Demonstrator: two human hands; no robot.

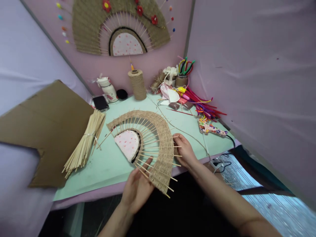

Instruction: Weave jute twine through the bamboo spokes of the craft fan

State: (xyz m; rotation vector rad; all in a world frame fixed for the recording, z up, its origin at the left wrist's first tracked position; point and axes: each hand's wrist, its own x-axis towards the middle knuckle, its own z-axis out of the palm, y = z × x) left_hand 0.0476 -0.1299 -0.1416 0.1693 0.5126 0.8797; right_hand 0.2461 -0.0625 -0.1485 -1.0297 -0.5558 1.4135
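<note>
A half-round woven twine fan (165, 141) with thin wooden sticks as ribs is tilted above the table. At its centre is a pink-spotted white half-circle (127, 143) with black braided trim. My left hand (138, 189) grips the near end from below, its thumb by the sticks and one finger showing between them. My right hand (184, 149) is closed at the right outer edge, with fingertips partly hidden behind the weave. A brown patch shows under its palm; I cannot tell whether it is twine or part of the fan.
A tied bundle of sticks (85, 143) and cardboard (54, 121) lie left. A twine cone (137, 85), bottle (108, 89) and pliers (185, 66) stand behind. Pipe cleaners (207, 107) and a patterned glue gun (212, 128) lie right. A larger finished fan (86, 29) hangs on the wall.
</note>
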